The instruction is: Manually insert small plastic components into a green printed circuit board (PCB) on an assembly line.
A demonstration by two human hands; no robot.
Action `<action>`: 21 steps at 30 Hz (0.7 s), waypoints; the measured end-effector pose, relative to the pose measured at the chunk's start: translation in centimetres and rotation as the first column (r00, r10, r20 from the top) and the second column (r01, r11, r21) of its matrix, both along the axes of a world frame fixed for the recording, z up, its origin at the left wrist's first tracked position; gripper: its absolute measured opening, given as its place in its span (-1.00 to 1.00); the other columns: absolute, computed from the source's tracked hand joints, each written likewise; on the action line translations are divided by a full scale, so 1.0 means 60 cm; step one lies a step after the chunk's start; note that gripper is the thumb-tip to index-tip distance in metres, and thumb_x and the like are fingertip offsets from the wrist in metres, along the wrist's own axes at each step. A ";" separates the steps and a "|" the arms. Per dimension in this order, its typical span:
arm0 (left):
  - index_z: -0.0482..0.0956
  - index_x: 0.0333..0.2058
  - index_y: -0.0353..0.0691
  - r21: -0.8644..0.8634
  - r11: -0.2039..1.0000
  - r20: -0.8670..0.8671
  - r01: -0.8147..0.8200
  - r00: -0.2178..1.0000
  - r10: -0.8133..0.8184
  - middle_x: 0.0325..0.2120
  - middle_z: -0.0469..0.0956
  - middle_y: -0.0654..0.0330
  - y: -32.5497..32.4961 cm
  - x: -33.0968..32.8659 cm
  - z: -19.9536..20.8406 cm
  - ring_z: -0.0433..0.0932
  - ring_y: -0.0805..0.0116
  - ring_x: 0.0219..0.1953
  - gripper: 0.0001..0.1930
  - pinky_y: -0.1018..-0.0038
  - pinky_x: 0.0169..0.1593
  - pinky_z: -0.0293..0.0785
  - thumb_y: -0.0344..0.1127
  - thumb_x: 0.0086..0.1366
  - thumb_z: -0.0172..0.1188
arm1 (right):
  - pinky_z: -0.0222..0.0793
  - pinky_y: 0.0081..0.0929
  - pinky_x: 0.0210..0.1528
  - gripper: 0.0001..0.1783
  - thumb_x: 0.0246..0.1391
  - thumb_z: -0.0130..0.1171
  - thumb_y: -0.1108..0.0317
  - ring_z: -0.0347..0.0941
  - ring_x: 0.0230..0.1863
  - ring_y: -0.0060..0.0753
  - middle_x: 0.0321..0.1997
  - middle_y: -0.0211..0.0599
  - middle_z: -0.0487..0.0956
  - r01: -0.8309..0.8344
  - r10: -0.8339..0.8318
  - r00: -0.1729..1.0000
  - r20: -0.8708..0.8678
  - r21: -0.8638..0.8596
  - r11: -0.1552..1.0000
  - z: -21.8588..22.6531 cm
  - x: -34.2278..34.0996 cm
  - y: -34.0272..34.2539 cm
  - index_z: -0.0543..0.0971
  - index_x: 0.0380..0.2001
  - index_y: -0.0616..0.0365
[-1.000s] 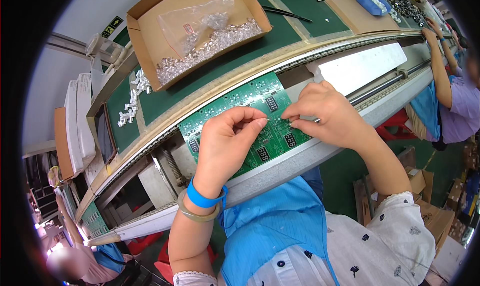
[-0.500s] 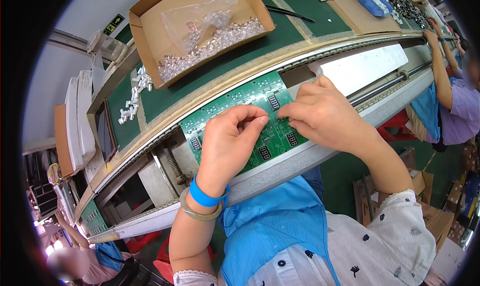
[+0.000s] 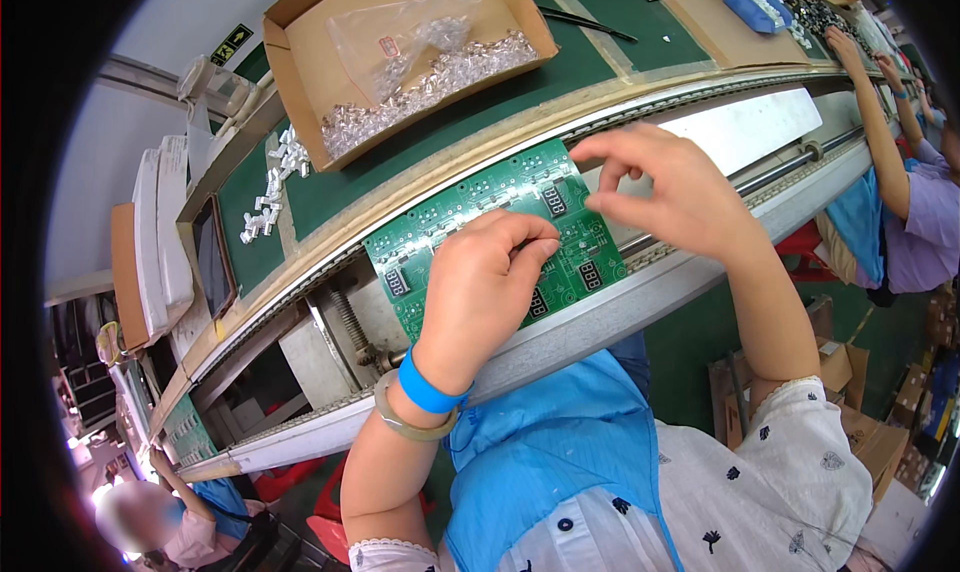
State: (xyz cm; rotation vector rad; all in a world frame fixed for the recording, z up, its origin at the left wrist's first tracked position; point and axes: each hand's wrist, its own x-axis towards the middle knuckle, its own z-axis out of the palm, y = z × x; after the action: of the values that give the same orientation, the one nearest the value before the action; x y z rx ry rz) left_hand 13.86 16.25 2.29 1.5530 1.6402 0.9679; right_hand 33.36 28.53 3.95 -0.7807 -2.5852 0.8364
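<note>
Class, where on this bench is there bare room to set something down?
Bare: green mat between the carton and tan bench edge; brown sheet just left of the blue bin. Crowded: circuit board, under the left hand.

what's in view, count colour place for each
circuit board: one, green, centre
digit displays: four visible, black, on board
cardboard box: one, brown, beyond board
clear parts: many, transparent, in box
bag: one, clear, in box
white parts: many, white, left of box
tweezers: one pair, black, right of box
tub: one, blue, upper right
co-workers: at least two, purple and pink tops, both sides
wristband: one, blue, left wrist
bangle: one, pale, left forearm
left hand: one, bare, over board
right hand: one, bare, by board's right edge
</note>
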 end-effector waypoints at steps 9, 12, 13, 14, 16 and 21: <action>0.66 -0.35 -0.31 0.097 0.993 -0.160 0.061 0.986 -0.045 -0.49 0.54 0.07 0.005 0.012 -0.006 0.53 0.19 -0.46 -0.93 0.38 -0.35 0.43 -0.48 0.17 0.27 | 0.31 -0.55 -0.24 -0.64 0.02 0.30 0.33 0.39 -0.36 -0.54 -0.46 -0.46 0.55 0.183 -0.207 0.968 -0.144 -0.164 0.969 -0.040 0.005 0.017 0.61 -0.06 0.10; 0.65 -0.36 -0.30 0.094 0.994 -0.187 0.056 0.982 -0.038 -0.48 0.55 0.07 0.005 0.014 -0.008 0.55 0.13 -0.43 -0.93 0.35 -0.33 0.45 -0.47 0.16 0.27 | 0.43 -0.39 -0.22 -0.64 0.03 0.28 0.26 0.50 -0.33 -0.31 -0.44 -0.31 0.61 0.192 -0.215 0.967 -0.138 -0.162 0.968 -0.036 0.002 0.019 0.60 -0.10 0.17; 0.65 -0.36 -0.30 0.093 0.994 -0.188 0.059 0.981 -0.041 -0.48 0.55 0.07 0.005 0.015 -0.008 0.55 0.13 -0.43 -0.93 0.35 -0.33 0.45 -0.47 0.16 0.27 | 0.43 -0.39 -0.22 -0.64 0.03 0.28 0.26 0.50 -0.33 -0.31 -0.44 -0.31 0.61 0.195 -0.218 0.966 -0.139 -0.164 0.967 -0.034 0.001 0.019 0.60 -0.10 0.17; 0.65 -0.36 -0.29 0.132 0.989 -0.230 0.072 0.972 -0.040 -0.47 0.55 0.08 0.005 0.016 -0.010 0.55 0.12 -0.42 -0.94 0.33 -0.32 0.46 -0.47 0.16 0.28 | 0.43 -0.41 -0.24 -0.65 0.03 0.28 0.27 0.50 -0.36 -0.31 -0.45 -0.31 0.61 0.192 -0.218 0.964 -0.155 -0.166 0.967 -0.033 -0.001 0.020 0.61 -0.11 0.18; 0.65 -0.36 -0.28 0.169 0.982 -0.272 0.089 0.962 -0.040 -0.47 0.56 0.08 0.006 0.019 -0.011 0.55 0.10 -0.41 -0.94 0.32 -0.31 0.47 -0.46 0.16 0.28 | 0.43 -0.42 -0.26 -0.66 0.04 0.27 0.27 0.51 -0.38 -0.32 -0.46 -0.30 0.61 0.193 -0.221 0.960 -0.172 -0.169 0.967 -0.030 -0.005 0.022 0.61 -0.12 0.19; 0.65 -0.35 -0.28 0.176 0.981 -0.305 0.082 0.952 -0.025 -0.44 0.59 0.08 0.006 0.022 -0.008 0.57 0.12 -0.40 -0.93 0.34 -0.29 0.49 -0.46 0.17 0.28 | 0.42 -0.41 -0.32 -0.68 0.07 0.24 0.24 0.54 -0.40 -0.29 -0.48 -0.27 0.61 0.172 -0.198 0.948 -0.249 -0.125 0.977 -0.017 -0.022 0.040 0.61 -0.15 0.20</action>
State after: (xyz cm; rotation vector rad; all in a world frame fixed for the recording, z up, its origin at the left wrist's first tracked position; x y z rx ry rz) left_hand 15.17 16.59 1.79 1.9429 1.7393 0.9118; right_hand 32.03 30.95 2.96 -0.8636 -2.2155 0.9495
